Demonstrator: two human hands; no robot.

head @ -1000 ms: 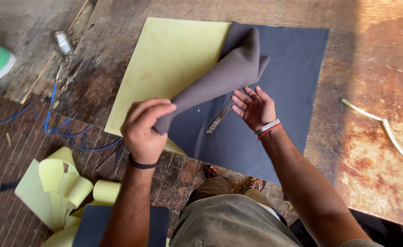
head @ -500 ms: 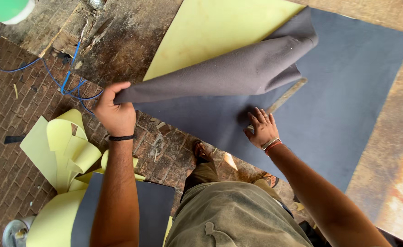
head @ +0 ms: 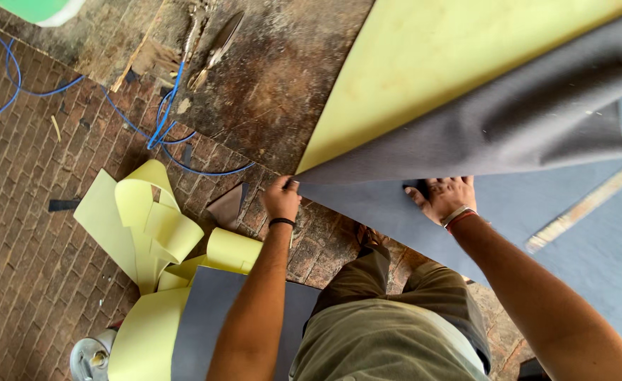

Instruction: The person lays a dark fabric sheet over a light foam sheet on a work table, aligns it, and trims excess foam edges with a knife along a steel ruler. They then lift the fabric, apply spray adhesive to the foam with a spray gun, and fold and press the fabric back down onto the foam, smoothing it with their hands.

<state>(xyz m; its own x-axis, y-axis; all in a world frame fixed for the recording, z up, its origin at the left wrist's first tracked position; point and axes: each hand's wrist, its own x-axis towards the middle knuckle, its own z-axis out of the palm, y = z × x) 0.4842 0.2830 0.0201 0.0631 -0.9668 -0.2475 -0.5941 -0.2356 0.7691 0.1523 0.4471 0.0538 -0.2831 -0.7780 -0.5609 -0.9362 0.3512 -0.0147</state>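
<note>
A large grey fabric sheet (head: 509,120) lies folded over itself on a worn wooden table (head: 276,77), partly covering a pale yellow sheet (head: 424,63). My left hand (head: 283,197) pinches the grey sheet's corner at the table's near edge. My right hand (head: 441,197) presses flat on the lower grey layer, under the folded-over flap. A long wooden ruler (head: 590,201) rests on the grey sheet to the right of that hand.
Scissors (head: 216,49) lie on the table's far left part. Blue cable (head: 163,120) trails off the table onto the brick floor (head: 21,212). Yellow offcuts (head: 148,226), a grey piece (head: 219,317) and a metal can (head: 88,356) sit on the floor.
The left hand has drawn the grey sheet's corner down to the table's near edge, spreading the fold flatter. The right hand stays pressed on the lower layer. The view has come closer.
</note>
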